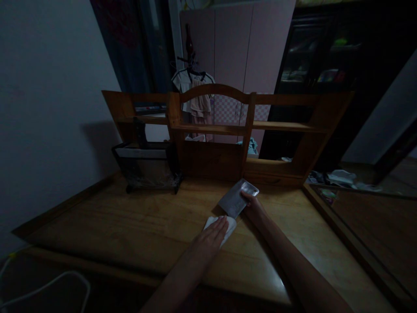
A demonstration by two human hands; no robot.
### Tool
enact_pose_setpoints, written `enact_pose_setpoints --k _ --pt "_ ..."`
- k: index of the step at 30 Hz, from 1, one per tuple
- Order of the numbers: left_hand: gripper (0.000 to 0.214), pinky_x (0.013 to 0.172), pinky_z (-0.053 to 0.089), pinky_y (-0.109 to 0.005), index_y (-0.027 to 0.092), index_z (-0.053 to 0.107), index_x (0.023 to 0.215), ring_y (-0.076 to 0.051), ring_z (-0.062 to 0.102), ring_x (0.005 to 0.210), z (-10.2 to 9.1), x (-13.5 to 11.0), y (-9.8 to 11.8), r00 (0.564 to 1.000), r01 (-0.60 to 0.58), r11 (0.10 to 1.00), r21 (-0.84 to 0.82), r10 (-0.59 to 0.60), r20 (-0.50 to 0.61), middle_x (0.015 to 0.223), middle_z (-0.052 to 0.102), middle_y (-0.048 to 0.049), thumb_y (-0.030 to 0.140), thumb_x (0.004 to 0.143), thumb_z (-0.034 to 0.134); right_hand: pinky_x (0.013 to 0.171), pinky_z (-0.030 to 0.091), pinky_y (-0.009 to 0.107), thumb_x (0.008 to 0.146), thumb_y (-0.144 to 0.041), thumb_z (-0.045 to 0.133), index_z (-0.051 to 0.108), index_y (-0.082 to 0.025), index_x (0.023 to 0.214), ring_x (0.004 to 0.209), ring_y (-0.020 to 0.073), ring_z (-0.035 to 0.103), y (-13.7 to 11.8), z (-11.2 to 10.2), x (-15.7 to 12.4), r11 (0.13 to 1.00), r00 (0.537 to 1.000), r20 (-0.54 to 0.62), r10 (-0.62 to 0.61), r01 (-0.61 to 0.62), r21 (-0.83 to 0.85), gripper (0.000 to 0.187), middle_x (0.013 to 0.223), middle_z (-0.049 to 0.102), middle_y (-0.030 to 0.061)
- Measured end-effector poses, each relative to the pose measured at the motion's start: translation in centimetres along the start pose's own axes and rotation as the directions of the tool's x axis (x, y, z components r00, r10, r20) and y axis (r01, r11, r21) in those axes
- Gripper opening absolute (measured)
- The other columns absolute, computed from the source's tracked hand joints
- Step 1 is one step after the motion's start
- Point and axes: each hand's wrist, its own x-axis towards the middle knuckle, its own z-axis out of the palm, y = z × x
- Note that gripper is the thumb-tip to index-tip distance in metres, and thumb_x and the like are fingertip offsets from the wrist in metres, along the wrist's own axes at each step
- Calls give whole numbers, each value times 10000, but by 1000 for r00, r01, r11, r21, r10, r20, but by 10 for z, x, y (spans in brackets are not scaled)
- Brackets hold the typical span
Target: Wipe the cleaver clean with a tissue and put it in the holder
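My right hand point(253, 205) grips a shallow, silver-grey rectangular metal tray point(235, 199) by its right edge, with the thumb on top. The tray is tilted above the wooden desktop. My left hand point(214, 232) presses its fingers together over a folded white cloth point(230, 226), at the tray's near corner. The cloth meets or nearly meets that corner; I cannot tell whether they touch. The fingers beneath the tray and under the cloth are hidden.
The wooden desk point(156, 217) carries a wooden shelf unit point(211, 129) along its back. A black-framed panel heater-like appliance point(148, 167) stands at the back left. A white cable point(70, 274) hangs at lower left. Clothes point(197, 93) hang behind the shelf.
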Motion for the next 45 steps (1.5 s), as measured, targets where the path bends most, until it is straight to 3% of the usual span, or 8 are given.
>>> enact_pose_setpoints --k 6,12,17,24,28,36,40,45 --pt "692 1110 323 -333 114 262 1443 -165 243 1374 9 14 6 999 -29 997 74 32 -37 1485 291 -111 -73 777 281 680 536 278 745 -164 653 649 -167 827 608 160 655 -1 1 -1 998 997 -40 67 -66 13 82 685 706 22" --pt "662 1088 353 -329 131 108 1481 -175 288 1358 32 -14 -5 983 -72 989 129 92 -157 1450 367 -103 -26 857 266 733 539 296 730 -177 672 647 -171 828 682 172 671 1 2 -1 998 999 -13 49 -48 36 101 753 717 29" --pt "692 1078 363 -335 164 -54 1479 -186 286 1359 33 -43 -9 982 -74 994 83 87 -165 1457 355 -102 21 894 287 707 544 300 721 -158 677 650 -167 875 656 170 670 0 0 1 1000 1000 -13 23 -23 17 157 751 716 29" --pt "729 1070 373 -347 215 -106 1467 -189 329 1341 39 -65 -12 989 -28 999 39 33 -147 1440 392 -74 6 879 271 729 550 320 723 -178 678 646 -179 873 686 183 679 3 -4 4 1000 1000 24 19 -19 16 153 781 720 33" --pt "731 1068 381 -335 192 -49 1480 -182 339 1336 33 -56 -10 981 -46 998 46 53 -187 1450 371 -85 2 863 293 728 548 302 734 -183 670 645 -183 864 697 175 678 3 -4 4 999 1000 18 20 -20 26 133 763 716 22" --pt "648 1085 358 -324 119 298 1431 -170 304 1350 24 -6 -3 993 -69 987 147 82 -88 1449 363 -97 -38 802 286 684 545 309 721 -184 672 640 -185 830 634 179 662 0 2 -1 998 998 -6 59 -58 27 114 687 701 17" --pt "713 1089 349 -331 129 313 1422 -163 266 1363 24 11 0 998 -38 990 139 46 -53 1474 315 -85 -69 737 283 659 531 284 735 -190 658 641 -171 823 602 166 650 -1 5 -4 997 997 11 76 -76 30 92 668 695 22" --pt "741 1095 345 -342 127 284 1435 -165 251 1370 23 6 0 996 -48 993 111 56 -68 1473 313 -94 -81 724 282 690 530 297 731 -196 655 633 -189 819 639 177 658 -1 5 -4 998 998 18 54 -54 22 92 616 672 -1"
